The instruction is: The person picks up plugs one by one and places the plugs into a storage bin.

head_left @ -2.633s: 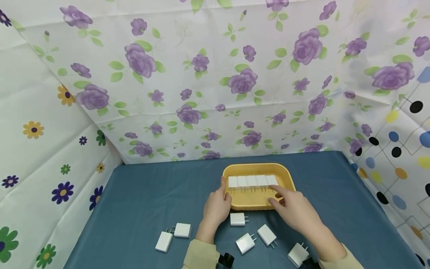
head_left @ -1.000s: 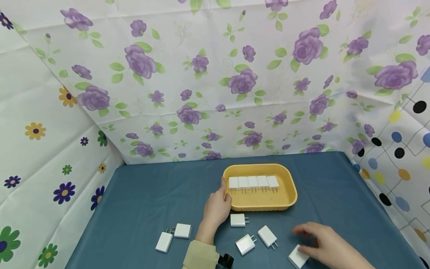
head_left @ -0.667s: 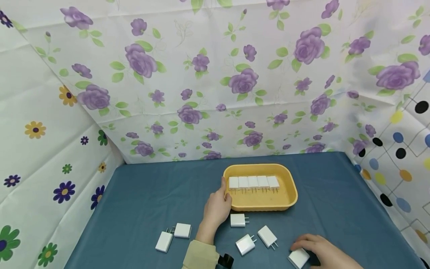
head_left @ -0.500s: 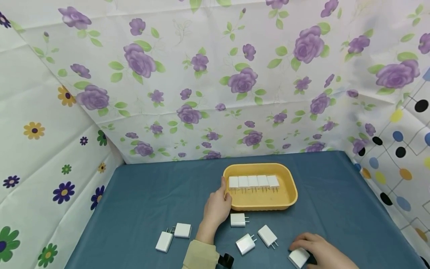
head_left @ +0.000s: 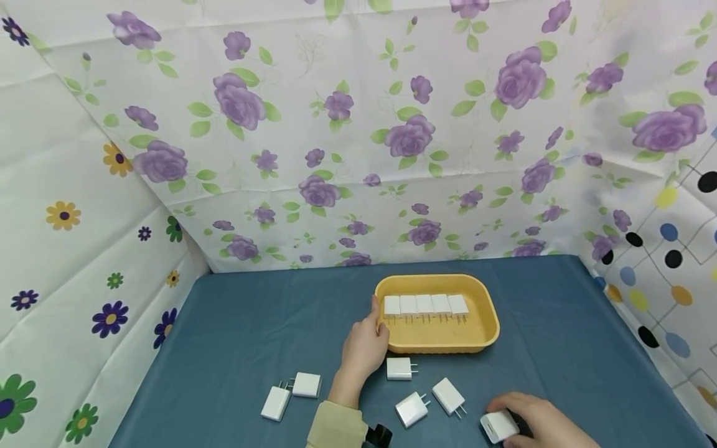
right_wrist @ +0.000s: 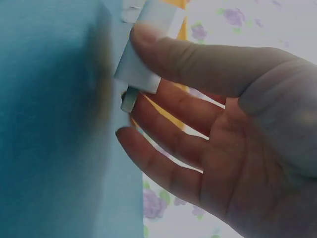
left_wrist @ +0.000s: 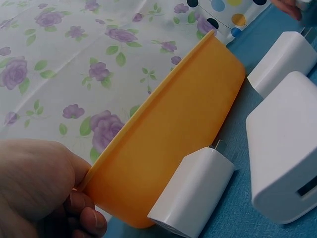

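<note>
My left hand holds the left end of a yellow plastic tray, thumb at its rim; the left wrist view shows the fingers curled below the rim. A row of several white USB wall chargers lies in the tray, prongs toward me. At the lower right, my right hand pinches another white charger between thumb and fingers. Its port end faces me in the head view. In the right wrist view, the thumb presses the side of this charger, a metal prong sticking out near the fingers.
In front of the tray lie three loose chargers: one close to its wall, one further forward and one to the right. Two more chargers lie at the left on the blue cloth. A flowered curtain stands behind.
My right hand has gone from the row's right end in the tray down to the loose charger at the lower right. It now grips that charger, which has tipped. My left hand stays on the tray.
</note>
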{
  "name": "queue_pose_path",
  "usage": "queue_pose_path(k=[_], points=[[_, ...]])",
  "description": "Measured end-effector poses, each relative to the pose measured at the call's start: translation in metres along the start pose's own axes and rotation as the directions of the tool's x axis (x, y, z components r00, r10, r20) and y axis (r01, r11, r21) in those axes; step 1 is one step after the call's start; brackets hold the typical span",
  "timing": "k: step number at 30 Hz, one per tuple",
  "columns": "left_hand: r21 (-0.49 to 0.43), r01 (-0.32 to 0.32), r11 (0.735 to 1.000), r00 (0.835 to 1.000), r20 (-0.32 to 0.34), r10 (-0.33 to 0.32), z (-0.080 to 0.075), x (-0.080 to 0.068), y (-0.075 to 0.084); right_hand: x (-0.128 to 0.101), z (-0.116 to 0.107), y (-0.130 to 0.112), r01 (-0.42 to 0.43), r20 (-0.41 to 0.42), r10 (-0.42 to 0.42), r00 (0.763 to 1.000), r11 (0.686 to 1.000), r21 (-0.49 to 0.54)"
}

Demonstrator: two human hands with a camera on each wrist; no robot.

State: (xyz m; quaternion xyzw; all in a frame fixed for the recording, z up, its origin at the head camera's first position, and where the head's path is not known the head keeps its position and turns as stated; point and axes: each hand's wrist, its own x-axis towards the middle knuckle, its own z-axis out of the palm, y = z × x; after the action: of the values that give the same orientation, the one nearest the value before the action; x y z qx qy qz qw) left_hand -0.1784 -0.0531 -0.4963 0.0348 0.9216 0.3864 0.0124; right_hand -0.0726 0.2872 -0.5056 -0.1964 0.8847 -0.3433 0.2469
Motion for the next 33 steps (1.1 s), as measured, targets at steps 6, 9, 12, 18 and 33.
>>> queue_pose_path(k=[6,9,12,18,33], points=[[-0.004,-0.017,1.0,1.0,-0.016,0.017,-0.001,0.002,0.0,-0.001,-0.008,-0.027,-0.102,-0.093,0.108,0.99,0.992,0.072],[0.001,-0.015,1.0,1.0,-0.016,0.015,-0.002,0.002,0.0,0.003,-0.011,-0.042,-0.127,-0.153,0.141,0.978,0.987,0.103],[0.004,-0.012,1.0,1.0,-0.009,0.012,-0.002,0.001,0.001,0.011,-0.009,-0.06,-0.168,-0.234,0.199,0.952,0.975,0.148],[0.008,-0.011,1.0,1.0,-0.006,0.011,0.0,-0.001,0.001,0.028,-0.004,-0.093,-0.136,-0.423,0.23,0.877,0.961,0.239],[-0.007,-0.016,1.0,1.0,-0.004,0.016,0.001,-0.001,-0.003,0.102,0.001,-0.103,0.034,-0.587,0.11,0.802,0.973,0.228]])
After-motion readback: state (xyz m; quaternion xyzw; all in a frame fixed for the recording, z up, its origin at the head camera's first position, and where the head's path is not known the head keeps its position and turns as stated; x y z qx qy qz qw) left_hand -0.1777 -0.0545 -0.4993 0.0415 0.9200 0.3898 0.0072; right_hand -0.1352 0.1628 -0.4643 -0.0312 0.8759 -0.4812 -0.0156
